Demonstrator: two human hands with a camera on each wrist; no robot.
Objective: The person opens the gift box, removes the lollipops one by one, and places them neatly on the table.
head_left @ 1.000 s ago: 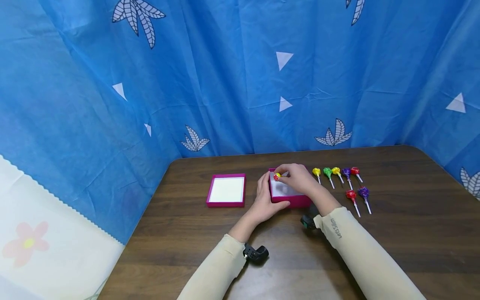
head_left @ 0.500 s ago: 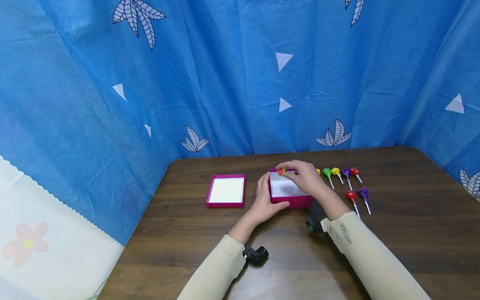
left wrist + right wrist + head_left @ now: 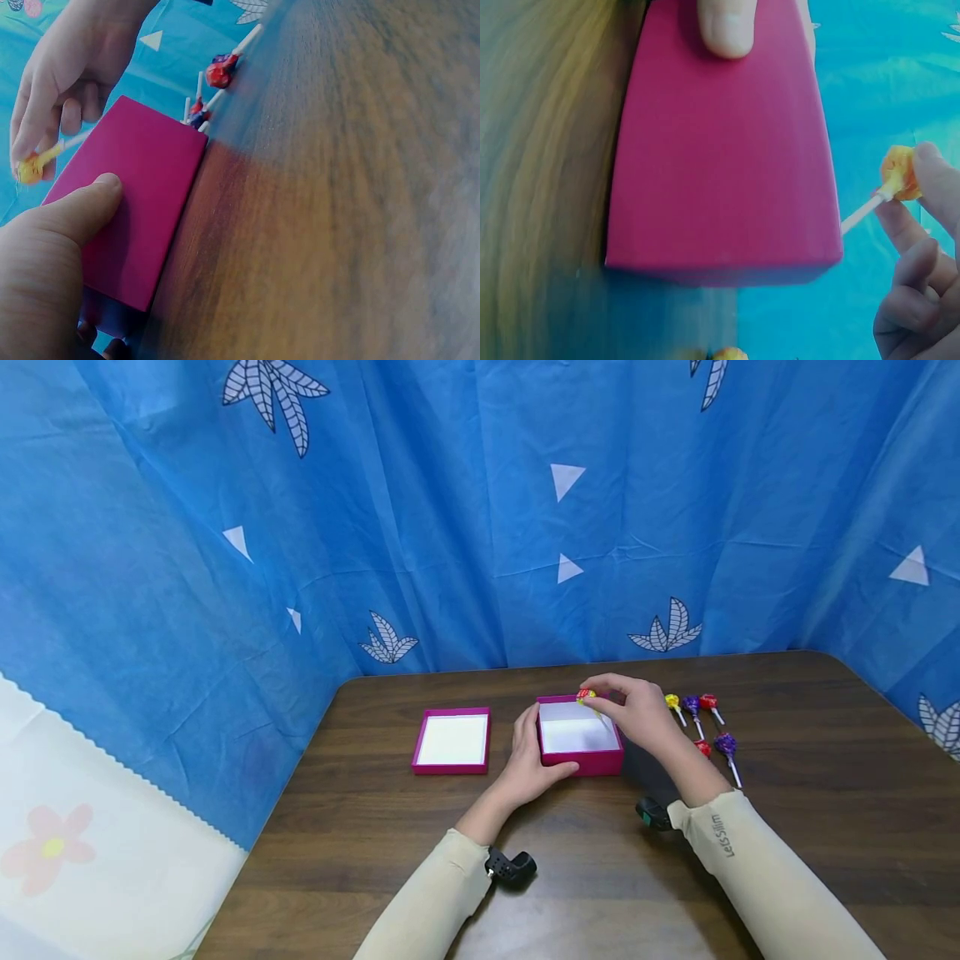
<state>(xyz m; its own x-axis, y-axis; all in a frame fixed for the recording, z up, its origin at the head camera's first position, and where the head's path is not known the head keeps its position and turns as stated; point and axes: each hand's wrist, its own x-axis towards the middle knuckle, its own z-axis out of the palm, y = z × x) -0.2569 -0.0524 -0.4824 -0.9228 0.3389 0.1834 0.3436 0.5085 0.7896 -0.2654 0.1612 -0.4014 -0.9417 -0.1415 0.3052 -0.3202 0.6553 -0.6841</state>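
Note:
My left hand (image 3: 527, 768) grips the near left corner of a magenta box (image 3: 592, 765), thumb on its front wall and fingers along its left side. The box stands with its white inside facing up. Over its back right part, my right hand (image 3: 641, 714) pinches a lollipop (image 3: 586, 695) by its red and yellow wrapped head. In the right wrist view, the lollipop (image 3: 897, 176) looks yellow-orange, its white stick slanting behind the box (image 3: 720, 157). The left wrist view shows the left thumb pressed on the box (image 3: 146, 217), with the right hand (image 3: 71, 75) beyond.
To the left lies a shallow magenta lid (image 3: 452, 769), white inside up. Right of the right hand are loose lollipops: a yellow one (image 3: 672, 701), a purple one (image 3: 692, 702), a red one (image 3: 708, 702) and another purple one (image 3: 726, 743). A blue curtain (image 3: 465, 527) hangs behind the table.
My right hand has moved right with the lollipop, from the box's left part to its back right. It now covers lollipops seen before, a green one among them. The left hand stays put.

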